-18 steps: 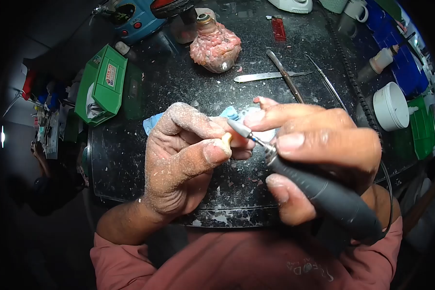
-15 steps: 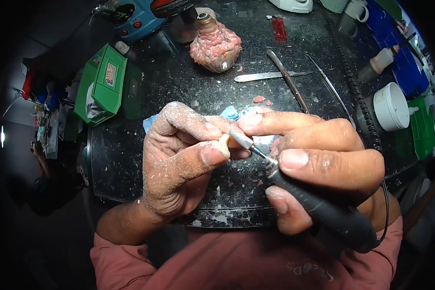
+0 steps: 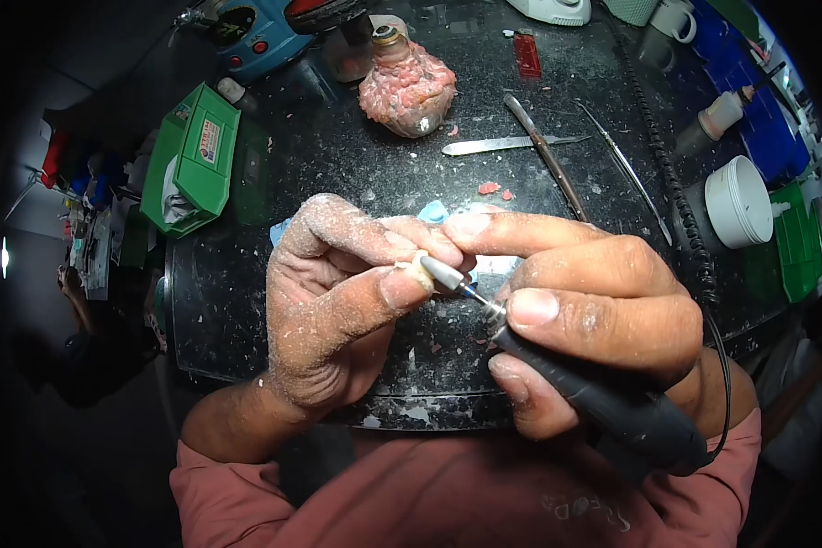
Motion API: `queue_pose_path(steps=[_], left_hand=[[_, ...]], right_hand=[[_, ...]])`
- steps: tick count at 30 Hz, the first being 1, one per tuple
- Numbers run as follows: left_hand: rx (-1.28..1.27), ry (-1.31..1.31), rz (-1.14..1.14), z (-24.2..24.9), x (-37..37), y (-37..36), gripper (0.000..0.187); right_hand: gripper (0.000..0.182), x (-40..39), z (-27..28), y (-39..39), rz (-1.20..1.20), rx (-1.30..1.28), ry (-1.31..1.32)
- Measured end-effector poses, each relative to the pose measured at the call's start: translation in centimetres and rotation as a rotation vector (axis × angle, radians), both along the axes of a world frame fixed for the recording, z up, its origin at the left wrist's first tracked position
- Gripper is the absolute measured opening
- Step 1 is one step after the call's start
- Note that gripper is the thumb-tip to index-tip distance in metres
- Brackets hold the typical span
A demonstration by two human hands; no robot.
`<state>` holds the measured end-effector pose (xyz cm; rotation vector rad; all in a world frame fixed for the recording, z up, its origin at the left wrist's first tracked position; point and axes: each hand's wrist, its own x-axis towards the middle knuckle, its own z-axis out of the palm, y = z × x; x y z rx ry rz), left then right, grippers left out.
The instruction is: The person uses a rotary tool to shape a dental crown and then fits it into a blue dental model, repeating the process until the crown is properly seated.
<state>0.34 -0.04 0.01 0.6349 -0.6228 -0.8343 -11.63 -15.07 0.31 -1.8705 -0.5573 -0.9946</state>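
Note:
My left hand [image 3: 338,292], coated in pale dust, pinches a small yellowish piece [image 3: 420,265] between thumb and fingers. My right hand [image 3: 594,301] is wrapped round a black rotary handpiece [image 3: 612,402], whose cord runs off at the right. The grey conical tip [image 3: 443,273] of the handpiece rests against or right beside the small piece. The index fingertip of my right hand meets the fingertips of my left hand. Most of the small piece is hidden by my fingers.
Beyond my hands lie a scalpel [image 3: 489,145], a brown-handled tool [image 3: 548,155] and a thin metal probe [image 3: 626,169]. A pink-crusted burner [image 3: 406,87] stands behind. A green box [image 3: 192,160] is at left, a white tub [image 3: 740,203] at right. Another person [image 3: 87,338] is far left.
My right hand and the handpiece have shifted slightly left, bringing the grey tip lower and closer over the small piece. My left hand has barely moved.

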Motion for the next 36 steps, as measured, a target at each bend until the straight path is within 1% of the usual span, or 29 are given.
queue_pose_path(steps=[3, 7, 14, 19, 21, 23, 25, 27, 28, 29, 31, 33, 36], left_hand=[[0.019, 0.012, 0.005, 0.1, 0.1, 0.1, 0.017], [0.005, -0.091, 0.005, -0.2, 0.7, 0.1, 0.018], [-0.045, -0.161, 0.009, -0.6, 0.9, -0.1, 0.018], [-0.029, -0.188, 0.026, -0.5, 0.9, 0.0, 0.018], [-0.031, -0.194, 0.029, -0.4, 0.9, -0.1, 0.018], [-0.011, -0.194, 0.034, -0.3, 1.0, -0.1, 0.019], [-0.006, -0.173, 0.039, -0.5, 0.9, 0.0, 0.019], [-0.024, -0.173, 0.026, -0.8, 1.1, -0.1, 0.019], [-0.011, -0.144, 0.017, -0.7, 0.9, -0.1, 0.018], [0.002, -0.115, 0.007, -0.5, 0.7, 0.0, 0.017], [0.009, -0.147, 0.021, -0.3, 0.3, -0.1, 0.017], [0.017, -0.180, 0.036, -0.3, 0.0, 0.0, 0.017], [0.025, -0.096, 0.021, -0.5, -0.4, 0.1, 0.020]], right_hand=[[0.035, -0.1, 0.1, 0.1, -0.034, -0.009, 0.006], [0.036, 0.0, 0.0, 0.2, -0.035, 0.003, 0.005], [0.037, 0.1, -0.1, 0.0, -0.005, 0.005, 0.003], [0.037, 0.0, -0.1, -0.3, 0.024, 0.000, 0.003], [0.036, -0.2, 0.1, -0.1, 0.023, 0.066, 0.027], [0.031, 0.3, -0.1, 0.1, -0.099, 0.087, -0.083], [0.034, -0.6, 1.7, -0.5, -0.120, -0.075, 0.048], [0.037, -0.9, 2.0, -0.6, -0.125, -0.123, 0.090], [0.032, -0.9, 1.5, -0.3, -0.120, -0.052, 0.059], [0.032, -0.9, 1.3, -0.3, -0.122, -0.051, 0.060], [0.029, -0.8, 1.2, -0.4, -0.200, -0.216, 0.077], [0.029, -1.0, 1.7, -0.4, -0.223, -0.236, 0.114], [0.027, -1.0, 1.6, -0.2, -0.266, -0.238, 0.145]])
